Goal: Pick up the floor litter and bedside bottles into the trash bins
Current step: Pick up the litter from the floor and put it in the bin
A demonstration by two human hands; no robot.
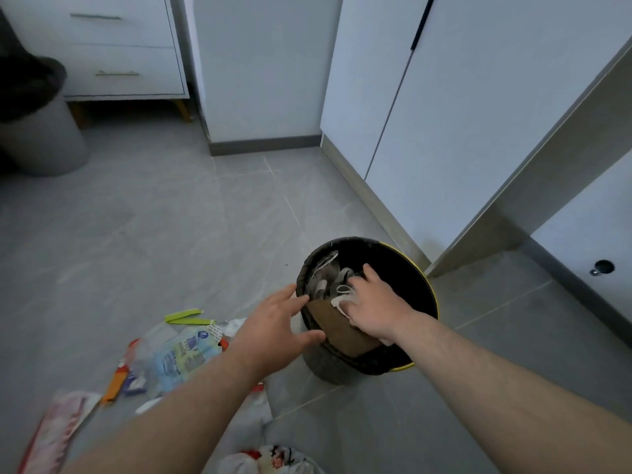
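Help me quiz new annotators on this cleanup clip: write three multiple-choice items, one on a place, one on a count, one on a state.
1. Where does the loose litter lie?
A. on the floor, left of the yellow-rimmed bin
B. on a desk
C. in a drawer

2. How many trash bins show?
A. one
B. two
C. four

3. What is the right hand doing?
A. hanging idle
B. lifting a bottle
C. resting with spread fingers on the trash inside the yellow-rimmed bin

Answers:
1 A, wrappers lie on the tiles at that bin's left.
2 B, a grey bin stands by the drawer unit, apart from the yellow-rimmed one.
3 C, its fingers lie on cardboard and paper in the bin.
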